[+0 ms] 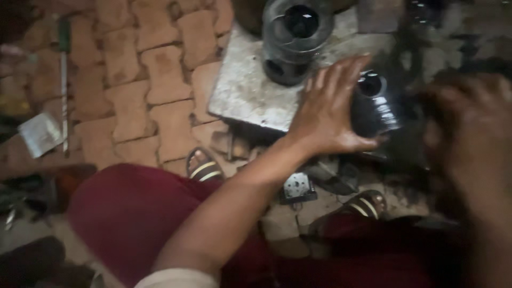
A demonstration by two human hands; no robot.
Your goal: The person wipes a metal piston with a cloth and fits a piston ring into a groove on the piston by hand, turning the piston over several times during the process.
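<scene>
The left hand [325, 109] grips a dark metal cylinder [373, 106], its 4 fingers [333, 74] pressed flat on the near side and the thumb hooked under it. The right hand [469, 133] is blurred just beyond the cylinder; whether its fingers grip cannot be told. Past the left fingertips a larger ringed part [296, 37] stands on a grey slab [245, 90]. Below the wrist lie a small plate [297, 188] and 2 sandalled feet on brick floor [138, 80].
</scene>
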